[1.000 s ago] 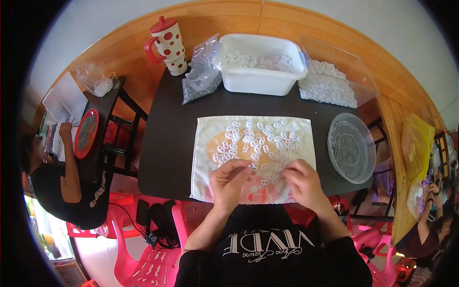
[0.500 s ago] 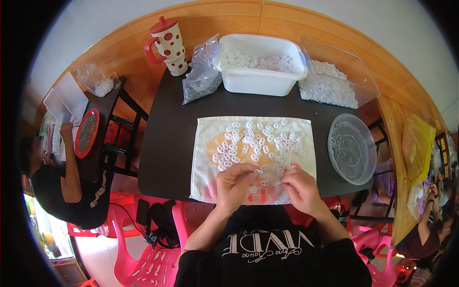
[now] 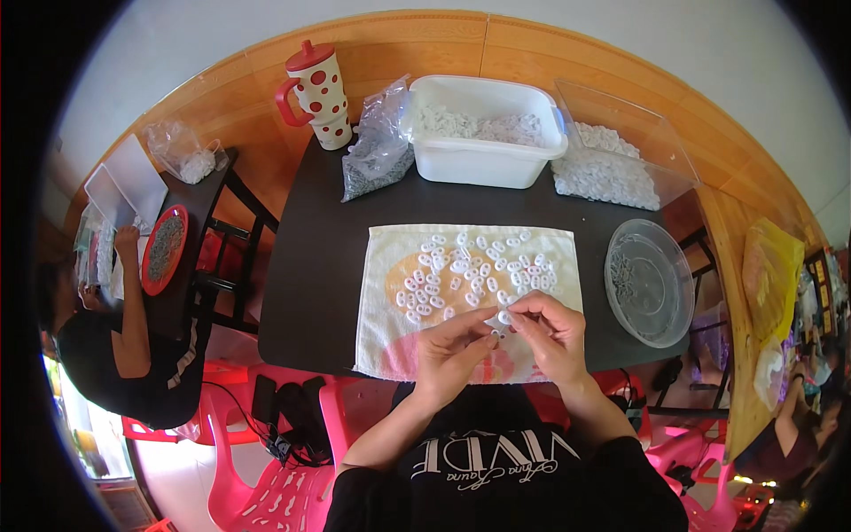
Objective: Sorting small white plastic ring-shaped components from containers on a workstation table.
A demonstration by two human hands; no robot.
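Left hand and right hand at lower centre, fingertips pinched together on one small white plastic ring | loose rings lie mid-frame on towel | keep pinch light, work above cloth.

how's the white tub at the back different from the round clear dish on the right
The white tub is rectangular, opaque and deep; the clear dish is round, see-through and shallow. The tub holds a heap of small white pieces; the dish holds only a few small pieces near its left side. Both are plastic and sit on the dark table.
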